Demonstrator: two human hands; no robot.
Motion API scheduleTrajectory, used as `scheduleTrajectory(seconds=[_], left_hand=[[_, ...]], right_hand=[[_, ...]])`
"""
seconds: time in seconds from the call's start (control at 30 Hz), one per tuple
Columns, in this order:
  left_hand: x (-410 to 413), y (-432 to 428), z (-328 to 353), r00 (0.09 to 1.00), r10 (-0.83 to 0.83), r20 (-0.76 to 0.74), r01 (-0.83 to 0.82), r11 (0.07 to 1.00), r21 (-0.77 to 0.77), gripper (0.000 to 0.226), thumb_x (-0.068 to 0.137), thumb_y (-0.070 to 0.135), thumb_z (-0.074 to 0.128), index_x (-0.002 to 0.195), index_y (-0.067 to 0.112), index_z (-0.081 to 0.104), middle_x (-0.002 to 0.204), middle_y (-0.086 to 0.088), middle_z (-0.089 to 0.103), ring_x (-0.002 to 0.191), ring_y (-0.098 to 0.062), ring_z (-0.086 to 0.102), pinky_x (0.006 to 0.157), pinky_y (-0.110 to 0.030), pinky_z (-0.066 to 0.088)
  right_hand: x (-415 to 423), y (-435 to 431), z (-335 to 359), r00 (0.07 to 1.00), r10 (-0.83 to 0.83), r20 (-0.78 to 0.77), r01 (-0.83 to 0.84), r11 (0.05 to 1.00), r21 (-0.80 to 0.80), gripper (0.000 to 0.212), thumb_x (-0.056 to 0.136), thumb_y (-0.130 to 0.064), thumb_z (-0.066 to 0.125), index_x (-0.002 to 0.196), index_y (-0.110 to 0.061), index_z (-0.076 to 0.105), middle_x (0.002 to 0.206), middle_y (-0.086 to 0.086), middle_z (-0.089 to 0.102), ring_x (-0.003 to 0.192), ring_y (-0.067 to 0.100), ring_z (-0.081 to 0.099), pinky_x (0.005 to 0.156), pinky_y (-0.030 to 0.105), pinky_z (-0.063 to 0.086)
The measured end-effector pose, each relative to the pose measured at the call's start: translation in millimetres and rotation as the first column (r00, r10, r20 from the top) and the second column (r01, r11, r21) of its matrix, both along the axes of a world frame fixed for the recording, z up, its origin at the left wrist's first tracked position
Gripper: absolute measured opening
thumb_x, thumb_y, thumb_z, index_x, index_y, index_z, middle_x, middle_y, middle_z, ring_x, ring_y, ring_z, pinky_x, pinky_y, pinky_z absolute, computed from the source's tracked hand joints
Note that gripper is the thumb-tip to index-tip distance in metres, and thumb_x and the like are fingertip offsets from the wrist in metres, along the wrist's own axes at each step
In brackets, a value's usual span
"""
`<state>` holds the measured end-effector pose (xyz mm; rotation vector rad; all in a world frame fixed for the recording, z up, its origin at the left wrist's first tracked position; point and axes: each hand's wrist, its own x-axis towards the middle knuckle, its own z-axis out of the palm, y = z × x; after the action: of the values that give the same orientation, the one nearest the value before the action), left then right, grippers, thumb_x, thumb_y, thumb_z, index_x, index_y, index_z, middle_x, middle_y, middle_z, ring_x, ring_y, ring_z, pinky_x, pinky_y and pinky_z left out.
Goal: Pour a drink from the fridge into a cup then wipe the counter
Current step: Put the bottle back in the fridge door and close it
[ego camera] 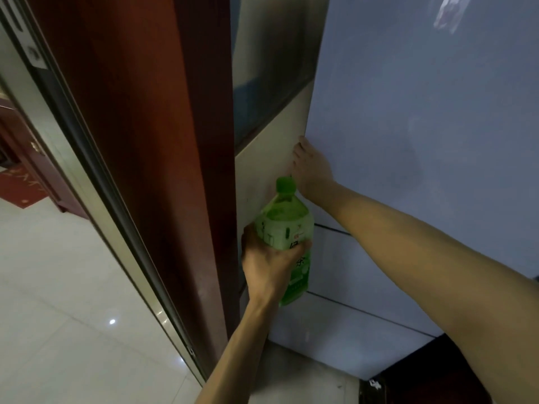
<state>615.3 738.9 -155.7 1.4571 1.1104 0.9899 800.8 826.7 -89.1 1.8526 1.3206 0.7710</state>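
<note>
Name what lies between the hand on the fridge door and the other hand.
Head view: only the cap and shoulder of the green bottle, rising from the left hand toward the right hand on the fridge door.

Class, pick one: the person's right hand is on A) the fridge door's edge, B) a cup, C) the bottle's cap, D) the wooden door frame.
A: the right hand holds the fridge door at its edge, while the left hand grips the green bottle.
</note>
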Motion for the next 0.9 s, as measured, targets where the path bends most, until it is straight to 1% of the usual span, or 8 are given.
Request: scheduleTrajectory(seconds=[0.2, 0.3, 0.43, 0.5, 0.6, 0.67, 0.73, 0.9], left_hand=[[-8.0, 2.9, -4.4, 1.000, -0.014, -0.010, 0.014, 0.999, -0.037, 0.092, 0.042, 0.060, 0.081, 0.121, 0.020, 0.056, 0.105, 0.006, 0.070, 0.095, -0.013, 0.070, 0.078, -0.040, 0.062], [-11.7, 2.7, -4.0, 1.000, -0.027, -0.012, 0.027, 0.999, -0.028, 0.093, 0.041, 0.060, 0.080, 0.121, 0.020, 0.056, 0.104, 0.007, 0.070, 0.094, -0.012, 0.070, 0.079, -0.039, 0.062], [-20.8, -1.9, -5.1, 1.000, -0.029, -0.010, 0.029, 0.999, -0.043, 0.084, 0.046, 0.050, 0.088, 0.118, 0.020, 0.059, 0.103, 0.005, 0.072, 0.093, -0.013, 0.071, 0.081, -0.039, 0.062], [-27.7, -4.7, -7.1, 1.000, -0.024, -0.019, 0.023, 0.999, -0.047, 0.076, 0.052, 0.037, 0.094, 0.118, 0.019, 0.060, 0.103, 0.003, 0.072, 0.092, -0.014, 0.071, 0.079, -0.037, 0.062], [-39.6, -14.9, -7.7, 1.000, 0.003, -0.022, -0.004, 0.999, -0.041, 0.071, 0.053, 0.034, 0.095, 0.111, 0.016, 0.059, 0.102, 0.002, 0.071, 0.091, -0.015, 0.071, 0.074, -0.035, 0.062], [-49.3, -26.3, -5.9, 1.000, 0.025, -0.013, -0.025, 0.999, -0.038, 0.069, 0.055, 0.030, 0.095, 0.109, 0.015, 0.055, 0.101, 0.002, 0.067, 0.090, -0.013, 0.069, 0.071, -0.031, 0.059], [-59.9, -39.3, -3.2, 0.999, 0.033, 0.002, -0.033, 0.999, -0.014, 0.069, 0.057, 0.027, 0.095, 0.111, 0.018, 0.052, 0.102, 0.005, 0.066, 0.090, -0.011, 0.067, 0.071, -0.028, 0.057], [-85.8, -76.9, -1.1, 0.999, 0.046, 0.019, -0.046, 0.999, 0.003, 0.075, 0.056, 0.031, 0.095, 0.116, 0.022, 0.051, 0.105, 0.005, 0.065, 0.097, -0.015, 0.067, 0.083, -0.042, 0.059]], right_hand=[[-7.5, -4.7, -2.2, 0.990, 0.062, 0.130, -0.060, 0.998, -0.023, 0.050, 0.101, -0.036, 0.037, 0.137, -0.003, 0.048, 0.146, 0.015, 0.043, 0.138, 0.034, 0.028, 0.121, 0.046, 0.006], [-14.8, -18.3, -9.3, 0.989, 0.147, 0.035, -0.148, 0.987, 0.055, 0.049, 0.099, -0.034, 0.035, 0.129, -0.001, 0.055, 0.140, 0.016, 0.048, 0.135, 0.034, 0.033, 0.121, 0.043, 0.012], [-18.3, -40.1, -16.1, 0.962, 0.272, 0.034, -0.274, 0.960, 0.053, 0.046, 0.098, -0.039, 0.043, 0.124, -0.009, 0.064, 0.135, 0.008, 0.057, 0.136, 0.031, 0.036, 0.121, 0.043, 0.007], [-24.4, -50.2, -16.5, 0.953, 0.304, 0.010, -0.304, 0.951, 0.049, 0.044, 0.099, -0.036, 0.041, 0.127, -0.008, 0.061, 0.138, 0.010, 0.054, 0.139, 0.031, 0.032, 0.121, 0.043, 0.003], [-42.2, -68.3, -19.3, 0.936, 0.351, -0.024, -0.349, 0.935, 0.056, 0.047, 0.101, -0.035, 0.038, 0.133, -0.004, 0.055, 0.146, 0.014, 0.045, 0.144, 0.032, 0.023, 0.121, 0.041, 0.001], [-54.4, -89.3, -22.9, 0.882, 0.455, -0.119, -0.437, 0.887, 0.151, 0.040, 0.097, -0.026, 0.042, 0.120, -0.003, 0.064, 0.135, 0.018, 0.055, 0.136, 0.035, 0.037, 0.122, 0.044, 0.014], [-61.3, -113.8, -24.5, 0.778, 0.605, -0.167, -0.552, 0.787, 0.276, 0.030, 0.088, -0.014, 0.047, 0.095, 0.001, 0.072, 0.111, 0.022, 0.066, 0.117, 0.038, 0.053, 0.114, 0.046, 0.032], [-87.2, -175.1, -20.8, 0.680, 0.709, -0.185, -0.630, 0.695, 0.348, 0.019, 0.083, -0.014, 0.057, 0.085, 0.000, 0.069, 0.103, 0.019, 0.063, 0.117, 0.034, 0.049, 0.111, 0.042, 0.037]])
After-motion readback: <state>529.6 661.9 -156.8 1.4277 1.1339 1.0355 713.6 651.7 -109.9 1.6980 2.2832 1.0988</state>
